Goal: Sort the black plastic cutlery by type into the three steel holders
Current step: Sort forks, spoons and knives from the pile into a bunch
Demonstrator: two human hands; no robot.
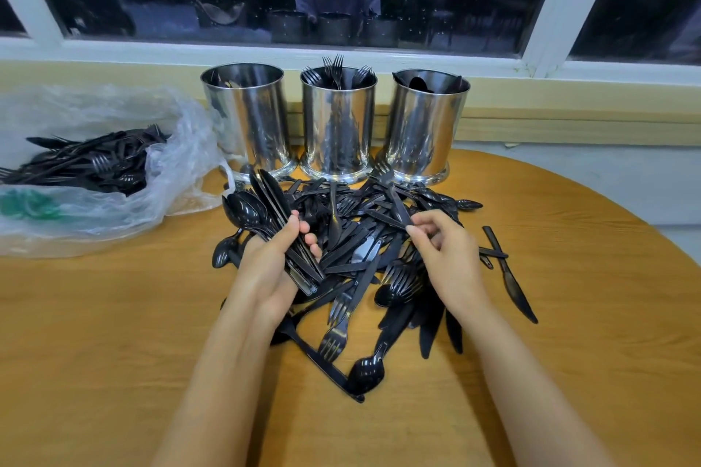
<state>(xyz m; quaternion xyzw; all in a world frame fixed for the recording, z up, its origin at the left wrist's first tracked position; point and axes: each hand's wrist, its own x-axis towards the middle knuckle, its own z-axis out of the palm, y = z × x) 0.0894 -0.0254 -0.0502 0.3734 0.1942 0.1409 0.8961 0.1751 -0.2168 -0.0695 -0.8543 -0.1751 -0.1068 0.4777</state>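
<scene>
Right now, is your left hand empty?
No, the left hand grips a bundle of black cutlery, with spoon bowls showing at its far end.

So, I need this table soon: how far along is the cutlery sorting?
Early. The middle holder holds forks; the left holder and right holder a few pieces. The left hand grips a bundle with spoons, the right hand pinches one piece. A big pile and the plastic bag are left.
</scene>
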